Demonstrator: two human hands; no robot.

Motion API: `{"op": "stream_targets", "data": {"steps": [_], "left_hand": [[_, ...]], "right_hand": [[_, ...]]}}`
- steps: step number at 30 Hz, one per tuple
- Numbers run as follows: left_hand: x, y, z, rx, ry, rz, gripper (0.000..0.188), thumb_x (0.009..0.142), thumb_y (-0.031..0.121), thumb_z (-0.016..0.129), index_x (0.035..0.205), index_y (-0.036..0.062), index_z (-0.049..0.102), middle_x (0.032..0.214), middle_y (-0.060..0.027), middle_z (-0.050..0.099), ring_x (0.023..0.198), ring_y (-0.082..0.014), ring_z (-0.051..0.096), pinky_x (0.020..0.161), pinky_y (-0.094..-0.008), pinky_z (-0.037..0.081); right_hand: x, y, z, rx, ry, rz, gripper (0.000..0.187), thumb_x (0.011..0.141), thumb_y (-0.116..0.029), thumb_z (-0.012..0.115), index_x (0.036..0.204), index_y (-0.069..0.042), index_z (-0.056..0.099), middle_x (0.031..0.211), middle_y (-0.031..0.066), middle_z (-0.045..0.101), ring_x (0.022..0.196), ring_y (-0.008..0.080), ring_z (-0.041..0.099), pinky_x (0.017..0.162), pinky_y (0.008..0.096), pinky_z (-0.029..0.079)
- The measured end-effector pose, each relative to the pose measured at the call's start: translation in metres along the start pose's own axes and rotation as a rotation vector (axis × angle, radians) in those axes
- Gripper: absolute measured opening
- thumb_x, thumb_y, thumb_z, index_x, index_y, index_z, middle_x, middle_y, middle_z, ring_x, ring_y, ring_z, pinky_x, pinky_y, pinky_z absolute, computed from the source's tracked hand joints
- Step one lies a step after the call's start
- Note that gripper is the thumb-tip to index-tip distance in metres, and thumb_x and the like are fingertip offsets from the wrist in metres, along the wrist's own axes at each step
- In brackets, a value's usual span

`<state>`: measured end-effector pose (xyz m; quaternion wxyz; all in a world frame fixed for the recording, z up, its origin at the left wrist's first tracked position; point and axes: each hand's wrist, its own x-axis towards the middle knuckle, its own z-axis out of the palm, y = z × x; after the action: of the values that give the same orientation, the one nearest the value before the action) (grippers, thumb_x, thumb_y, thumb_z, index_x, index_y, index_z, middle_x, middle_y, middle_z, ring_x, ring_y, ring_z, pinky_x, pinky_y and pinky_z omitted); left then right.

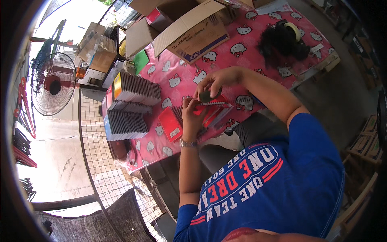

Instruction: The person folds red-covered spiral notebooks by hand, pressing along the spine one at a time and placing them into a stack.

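Note:
On the pink patterned table cover, my right hand (213, 82) curls its fingers around a dark, rounded object (208, 97) whose kind I cannot make out. It is just above a row of red-covered notebooks (215, 115). My left hand (193, 115), with a metal wristwatch (188, 143) on its wrist, bends its fingers at the notebooks' upper edge and touches them. More red notebooks (171, 124) lie on the left of that hand, a white label on the cover in front. Both palms are hidden, and the left hand covers part of the row.
Tall stacks of notebooks (127, 125) stand at the table's left. Behind are an opened cardboard box (197, 36) and a green sheet (141, 61). A black bundle (282, 42) with a tape roll (293, 31) lies far right. A fan (53, 84) stands by the wire mesh (98, 129).

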<state>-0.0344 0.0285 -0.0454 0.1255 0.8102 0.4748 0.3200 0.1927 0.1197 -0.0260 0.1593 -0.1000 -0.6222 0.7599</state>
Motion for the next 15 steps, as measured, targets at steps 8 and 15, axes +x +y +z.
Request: {"op": "stream_targets", "data": {"steps": [8,15], "left_hand": [[0.004,0.008,-0.002,-0.099,-0.031,-0.076,0.032,0.073,0.010,0.080,0.097,-0.0014,0.063,0.092,-0.0091,0.059,0.080,-0.0202,0.063,0.071,-0.0308,0.052],[0.000,0.005,-0.007,-0.149,0.004,-0.145,0.027,0.076,0.009,0.079,0.095,-0.0008,0.062,0.090,-0.0078,0.062,0.076,-0.0159,0.062,0.069,-0.0291,0.051]], "right_hand": [[0.007,0.005,-0.008,-0.583,0.061,0.164,0.040,0.075,-0.016,0.067,0.110,0.002,0.064,0.117,0.0130,0.064,0.106,0.0191,0.061,0.093,0.0311,0.046],[0.009,-0.006,0.002,-0.074,0.149,0.102,0.044,0.071,-0.016,0.072,0.111,0.000,0.064,0.128,0.0134,0.055,0.112,0.0197,0.057,0.097,0.0327,0.044]]}}
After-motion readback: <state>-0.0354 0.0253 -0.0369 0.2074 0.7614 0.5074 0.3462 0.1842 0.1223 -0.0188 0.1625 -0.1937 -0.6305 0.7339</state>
